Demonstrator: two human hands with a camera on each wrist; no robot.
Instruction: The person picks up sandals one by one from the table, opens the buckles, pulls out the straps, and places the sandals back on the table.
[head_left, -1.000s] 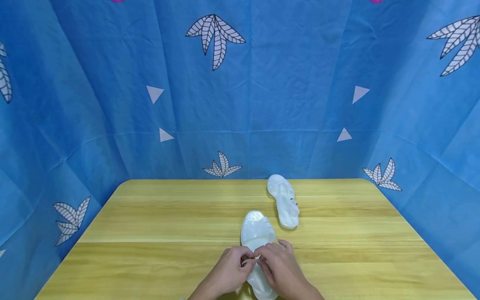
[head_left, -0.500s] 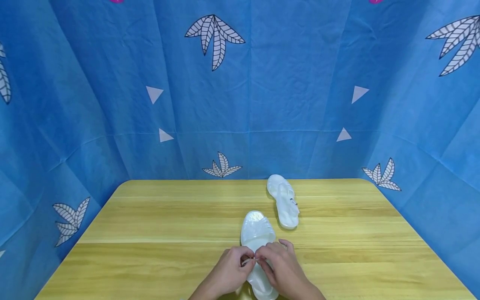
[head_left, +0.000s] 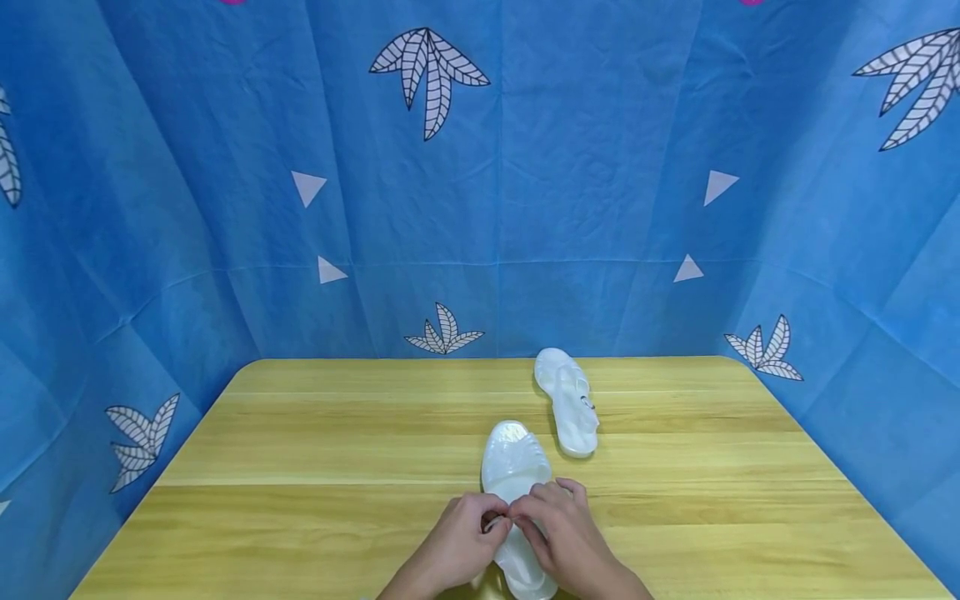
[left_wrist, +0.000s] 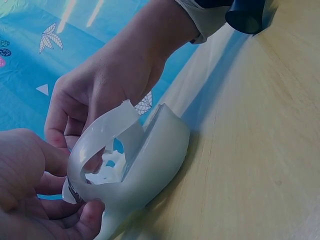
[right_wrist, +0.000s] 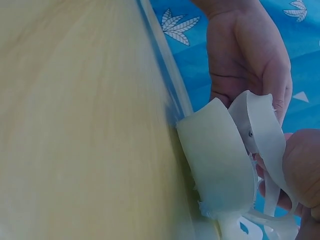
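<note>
A white sandal (head_left: 516,467) lies lengthwise on the table in front of me, its toe end pointing away. My left hand (head_left: 463,537) comes in from the left and pinches the sandal's strap (left_wrist: 97,132) between thumb and fingers. From the right, my right hand (head_left: 558,529) pinches the strap too, its fingertips meeting the left hand's above the sole. A small dark buckle (left_wrist: 74,191) shows by the left fingers in the left wrist view. The fingers mostly hide the strap ends, so I cannot tell whether they are joined.
A second white sandal (head_left: 576,417) lies farther back, right of the first, with a small metal buckle at its side. The wood-grain table (head_left: 315,467) reaches to a blue patterned curtain (head_left: 570,167) at the back and sides. A dark cylinder (left_wrist: 246,16) shows near the right wrist.
A bit of strap that showed between the fingertips one second ago is now hidden as the fingertips have drawn together slightly. Both sandals have stayed in place.
</note>
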